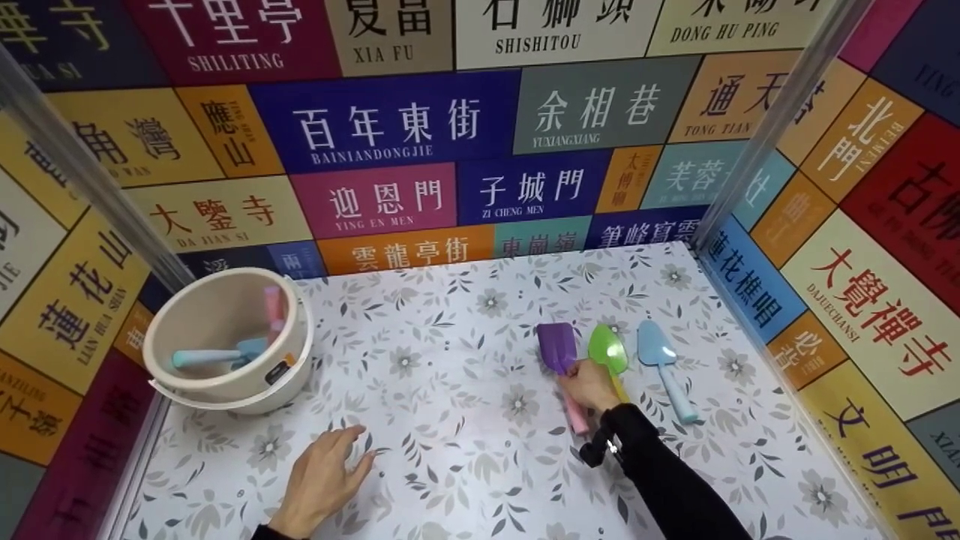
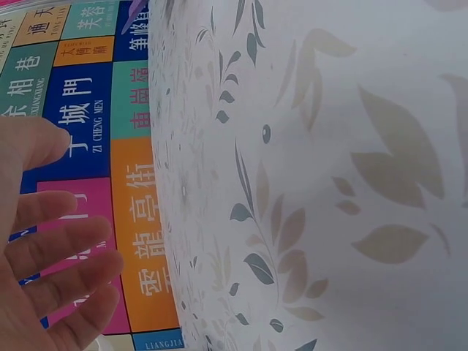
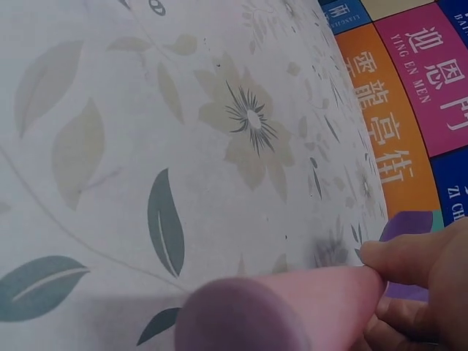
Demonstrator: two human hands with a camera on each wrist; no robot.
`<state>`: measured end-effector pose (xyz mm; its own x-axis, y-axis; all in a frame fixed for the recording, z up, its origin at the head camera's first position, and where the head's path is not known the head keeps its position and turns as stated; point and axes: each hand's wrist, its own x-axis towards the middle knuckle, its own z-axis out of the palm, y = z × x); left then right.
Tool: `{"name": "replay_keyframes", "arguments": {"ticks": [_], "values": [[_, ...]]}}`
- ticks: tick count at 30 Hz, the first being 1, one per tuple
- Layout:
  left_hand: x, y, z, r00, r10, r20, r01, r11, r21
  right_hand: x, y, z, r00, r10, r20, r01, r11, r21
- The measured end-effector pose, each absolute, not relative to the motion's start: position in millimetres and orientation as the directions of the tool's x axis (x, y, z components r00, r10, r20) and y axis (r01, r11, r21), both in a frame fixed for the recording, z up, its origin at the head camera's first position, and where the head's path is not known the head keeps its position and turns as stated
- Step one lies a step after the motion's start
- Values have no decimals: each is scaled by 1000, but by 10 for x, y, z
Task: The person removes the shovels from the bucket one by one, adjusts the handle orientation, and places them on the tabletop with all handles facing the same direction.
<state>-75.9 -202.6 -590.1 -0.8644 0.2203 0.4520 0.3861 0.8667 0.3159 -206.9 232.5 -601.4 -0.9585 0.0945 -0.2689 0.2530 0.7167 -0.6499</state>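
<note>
In the head view my right hand (image 1: 589, 384) grips a toy shovel with a purple blade (image 1: 557, 346) and a pink handle, near where blade and handle meet. The right wrist view has the pink handle (image 3: 322, 296) close up, with thumb and fingers about it. Just right of that hand lies a green toy scoop (image 1: 607, 348) with a yellow handle, partly hidden by the hand. Farther right is a blue trowel (image 1: 655, 343) with a pale blue handle. My left hand (image 1: 322, 474) hovers over the table's left front, fingers spread and loosely bent, holding nothing.
A cream bucket (image 1: 217, 300) stands at the back left, its white handle lowered round it. Inside are a blue toy shovel (image 1: 206, 358) and a pink-handled tool (image 1: 274, 306). Walls covered in coloured signs border the flower-patterned table (image 1: 450, 420) at the back and both sides.
</note>
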Motion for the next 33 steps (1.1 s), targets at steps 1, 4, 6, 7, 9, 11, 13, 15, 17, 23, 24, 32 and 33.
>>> {"name": "replay_keyframes", "arguments": {"ticks": [1, 4, 6, 7, 9, 11, 13, 15, 17, 23, 24, 32, 33], "values": [[-758, -2029, -5905, -861, 223, 458, 390, 866, 312, -2069, 2324, -6014, -956, 97, -276, 260, 717, -647], [-757, -2037, -5915, -855, 226, 466, 395, 866, 306, -2071, 2324, -6011, -953, 104, -283, 268, 724, -636], [-756, -2040, -5919, -859, 224, 460, 391, 868, 308, -2071, 2330, -6018, -950, 106, -294, 277, 717, -640], [-755, -2041, -5923, -861, 222, 457, 388, 869, 308, -2072, 2333, -6022, -949, 109, -297, 283, 712, -643], [-755, -2042, -5927, -865, 220, 452, 383, 871, 308, -2073, 2340, -6035, -947, 110, -301, 288, 705, -648], [-754, -2042, -5928, -863, 221, 454, 383, 872, 304, -2074, 2346, -6049, -947, 110, -301, 288, 706, -648], [-754, -2043, -5930, -861, 224, 457, 385, 874, 297, -2079, 2350, -6055, -950, 112, -293, 280, 721, -634], [-754, -2044, -5928, -861, 227, 455, 385, 875, 293, -2088, 2354, -6064, -953, 110, -281, 267, 743, -614], [-752, -2043, -5921, -865, 227, 447, 381, 877, 292, -2095, 2354, -6064, -957, 105, -271, 251, 768, -589], [-749, -2028, -5907, -882, 223, 414, 368, 876, 311, -2118, 2348, -6079, -950, 95, -297, 253, 794, -553], [-749, -2025, -5907, -882, 223, 415, 368, 876, 312, -2122, 2347, -6088, -950, 95, -297, 252, 795, -552], [-751, -2027, -5935, -867, 228, 443, 383, 874, 298, -2161, 2305, -6161, -966, 106, -237, 215, 837, -503], [-751, -2026, -5937, -870, 228, 437, 380, 875, 301, -2159, 2290, -6154, -965, 111, -239, 220, 837, -501]]}}
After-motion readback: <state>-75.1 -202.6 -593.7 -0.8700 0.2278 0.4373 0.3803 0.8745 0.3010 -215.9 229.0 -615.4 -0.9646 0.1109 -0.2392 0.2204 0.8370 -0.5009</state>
